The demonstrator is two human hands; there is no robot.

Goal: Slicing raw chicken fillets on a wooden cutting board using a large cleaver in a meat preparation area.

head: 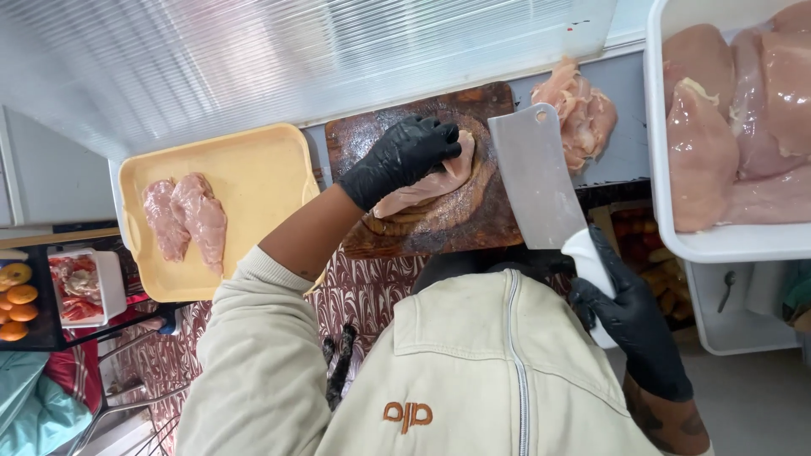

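A cream zip-front jacket fills the lower view, nearest the camera. Above it lies a dark wooden chopping board, the landmark for everything else. On the board's middle rests a raw chicken breast, and the left hand (black-gloved) presses down on it with fingers curled over the meat. At the board's right edge the right hand, also gloved, is closed around the white handle of a cleaver, blade flat-side up. Left of the board sits a yellow tray with two chicken fillets; right of it, a pile of cut chicken and a white tub of breasts.
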